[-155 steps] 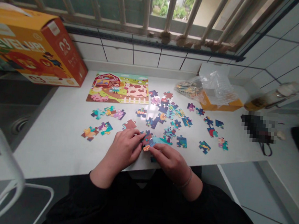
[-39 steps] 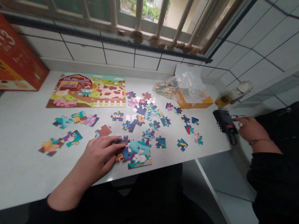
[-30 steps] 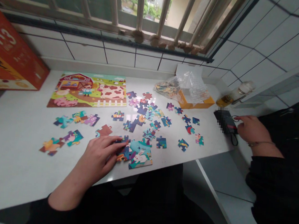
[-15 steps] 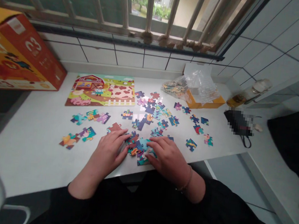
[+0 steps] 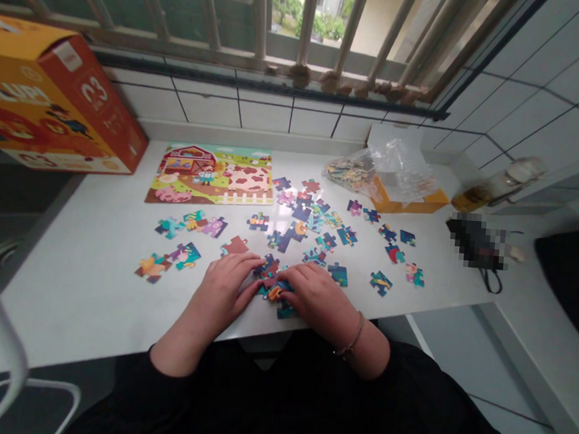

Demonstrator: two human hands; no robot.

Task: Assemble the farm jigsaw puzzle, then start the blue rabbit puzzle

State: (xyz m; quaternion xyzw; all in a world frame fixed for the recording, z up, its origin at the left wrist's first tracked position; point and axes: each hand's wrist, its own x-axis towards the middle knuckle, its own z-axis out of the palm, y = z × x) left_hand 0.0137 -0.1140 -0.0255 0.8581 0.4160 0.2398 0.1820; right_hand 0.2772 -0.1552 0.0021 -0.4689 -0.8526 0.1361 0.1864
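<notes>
Near the front edge of the white counter, my left hand (image 5: 228,282) rests with thumb and fingers apart against the left side of a joined puzzle cluster (image 5: 271,276). My right hand (image 5: 316,291) lies over the cluster's right part, fingers curved down on the pieces and hiding some of them. A reddish-brown piece (image 5: 235,245) lies just beyond my left fingers. Many loose blue, teal and purple pieces (image 5: 302,211) are spread behind my hands. Two joined pieces (image 5: 154,266) lie to the left, and a dark blue piece (image 5: 338,274) sits beyond my right hand.
A farm picture board (image 5: 212,176) lies at the back left beside a large orange box (image 5: 92,108). At the back right are a yellow tray (image 5: 411,201) with clear plastic bags, a bottle (image 5: 497,186) and a dark pouch (image 5: 475,242). Window bars stand behind.
My right hand has moved left over the cluster, covering pieces that showed before and uncovering the dark blue piece beyond it. The whole view has shifted slightly.
</notes>
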